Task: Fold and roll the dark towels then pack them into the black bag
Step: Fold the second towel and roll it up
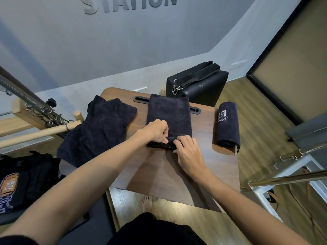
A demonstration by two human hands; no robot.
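Dark folded towel on our desk — left hand and right hand pinch its starting roll; uneven pressure could skew it.

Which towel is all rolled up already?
The rolled towel with white lettering, at the table's right edge. The middle towel is barely started; the left heap lies crumpled.

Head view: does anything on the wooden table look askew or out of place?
Two things. The rolled towel sits at the table's right edge, its near end hanging past the corner. The unfolded towels lie crumpled, draping off the left edge. Both hands grip the flat middle towel, which looks straight.
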